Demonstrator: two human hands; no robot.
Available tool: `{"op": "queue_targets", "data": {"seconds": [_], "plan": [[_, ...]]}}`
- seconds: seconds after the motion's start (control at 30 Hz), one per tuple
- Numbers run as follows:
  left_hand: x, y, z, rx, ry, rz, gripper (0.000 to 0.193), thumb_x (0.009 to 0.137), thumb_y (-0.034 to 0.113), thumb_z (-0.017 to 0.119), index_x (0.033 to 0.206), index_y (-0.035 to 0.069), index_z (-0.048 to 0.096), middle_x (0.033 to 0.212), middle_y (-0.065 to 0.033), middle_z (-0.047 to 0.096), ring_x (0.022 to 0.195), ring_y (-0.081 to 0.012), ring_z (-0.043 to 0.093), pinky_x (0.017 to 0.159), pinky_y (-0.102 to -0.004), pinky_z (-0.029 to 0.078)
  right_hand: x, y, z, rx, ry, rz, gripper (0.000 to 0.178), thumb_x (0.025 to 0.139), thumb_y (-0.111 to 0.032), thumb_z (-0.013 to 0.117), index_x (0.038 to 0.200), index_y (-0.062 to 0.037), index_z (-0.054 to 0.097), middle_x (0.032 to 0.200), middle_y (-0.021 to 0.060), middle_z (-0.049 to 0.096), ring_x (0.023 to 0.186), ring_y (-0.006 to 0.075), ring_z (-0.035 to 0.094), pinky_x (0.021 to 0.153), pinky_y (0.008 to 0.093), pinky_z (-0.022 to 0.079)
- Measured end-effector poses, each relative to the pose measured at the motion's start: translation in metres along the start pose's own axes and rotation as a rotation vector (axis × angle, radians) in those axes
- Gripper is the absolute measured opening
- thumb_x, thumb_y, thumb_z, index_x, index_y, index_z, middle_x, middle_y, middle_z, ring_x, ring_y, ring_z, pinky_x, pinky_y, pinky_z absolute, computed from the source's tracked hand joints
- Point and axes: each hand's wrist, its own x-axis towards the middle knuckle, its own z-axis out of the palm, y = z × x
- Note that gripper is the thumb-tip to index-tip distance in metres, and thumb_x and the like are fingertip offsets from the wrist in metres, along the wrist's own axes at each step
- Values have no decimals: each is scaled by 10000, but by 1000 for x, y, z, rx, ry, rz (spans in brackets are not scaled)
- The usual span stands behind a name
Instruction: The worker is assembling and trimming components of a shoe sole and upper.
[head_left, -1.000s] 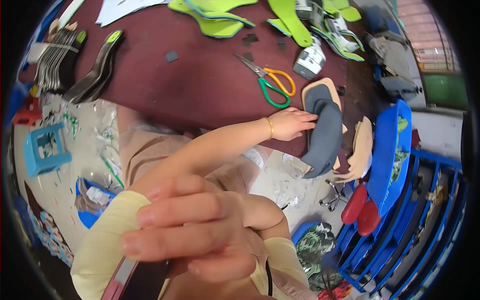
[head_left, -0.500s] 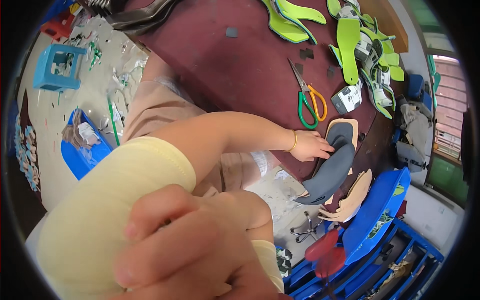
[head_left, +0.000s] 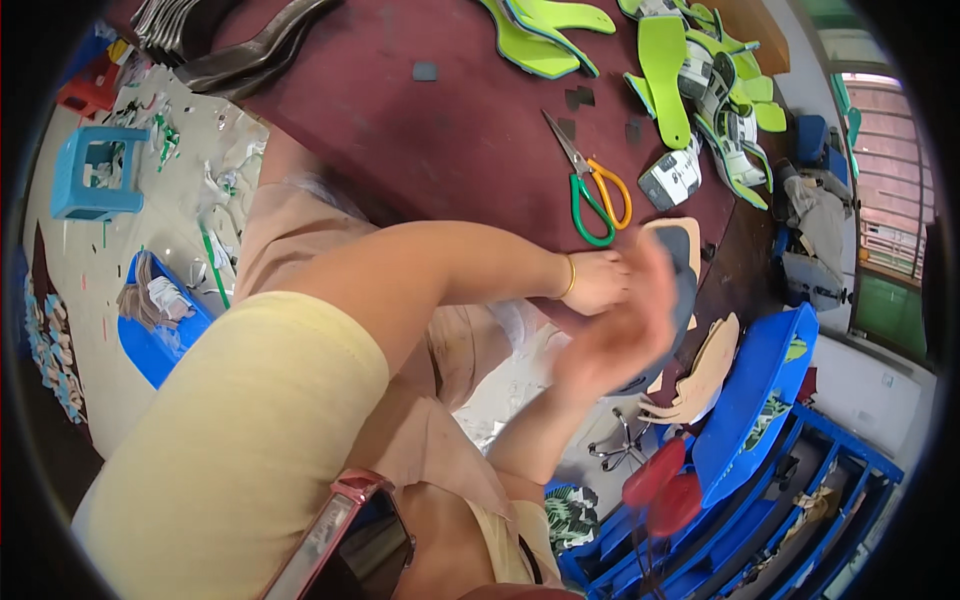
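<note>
resting beside something, is it, that left hand point(head_left: 597, 283)?

it lies by the near edge of the maroon table point(head_left: 450, 140), a gold bangle point(head_left: 571, 275) on its wrist, just beside a dark grey curved piece point(head_left: 685, 305). the right hand point(head_left: 630, 325) crosses in front and hides its fingertips, so i can't tell whether they are clamped on the piece or only near it.

and the right one's fingers?

they point upward, but they're blurred. i can't say if they're apart or together, or if they touch anything. the palm covers part of the grey piece from this view.

where exactly does that piece sit?

at the right-hand end of the table, on top of a tan sole-shaped piece point(head_left: 690, 238), whose rounded end shows past it.

what else lies close?

scissors point(head_left: 581, 166) with one orange and one green handle, just beyond the hands, their points aimed away. past them are a grey-and-white bundle point(head_left: 672, 178) and a heap of lime-green insoles point(head_left: 662, 80). to the right, well below the scissors, are tan pieces with a jagged edge point(head_left: 708, 372), with a blue plastic tray point(head_left: 735, 440) beside them.
</note>
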Motion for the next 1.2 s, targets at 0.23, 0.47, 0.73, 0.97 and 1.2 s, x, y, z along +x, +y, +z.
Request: {"op": "queue_targets", "data": {"seconds": [0.23, 0.47, 0.73, 0.97, 1.2], "plan": [[6, 7, -6, 110, -43, 27, 501, 817, 407, 602, 1279, 233, 515, 1403, -45, 400, 1246, -211, 402, 944, -390, 357, -18, 121, -132, -1099, 22, 502, 385, 787, -230, 713, 1019, 27, 545, 1041, 208, 533, 927, 316, 542, 785, 383, 452], [4, 10, -3, 182, -111, 5, 529, 823, 539, 546, 1270, 257, 523, 1403, -9, 403, 1264, -209, 382, 944, -406, 351, -98, 86, -174, -545, 684, 448, 147, 873, -63, 586, 971, 34, 537, 813, 93, 576, 547, 97, 482, 437, 215, 380], [3, 16, 3, 216, -45, -35, 477, 847, 534, 510, 1236, 260, 542, 1412, -1, 389, 1268, -214, 375, 930, -444, 348, -91, 76, -182, -613, 586, 521, 214, 894, -101, 598, 1021, 49, 514, 836, 96, 573, 611, 107, 523, 454, 209, 438], [51, 27, 4, 98, -116, 165, 245, 802, 247, 574, 954, 64, 633, 1145, -73, 568, 1211, -195, 429, 935, -342, 380, -59, 82, -176, -851, 307, 582, 259, 894, -136, 606, 1074, 40, 546, 714, 19, 565, 546, 67, 479, 438, 204, 392], [57, 11, 54, 73, -17, 139, 536, 890, 325, 509, 1353, 69, 421, 1432, -66, 379, 1335, -223, 320, 1102, -368, 244, -92, 74, -187, -957, 648, 491, 191, 904, -143, 582, 972, 35, 587, 725, 66, 584, 530, 77, 486, 430, 222, 407]]}}
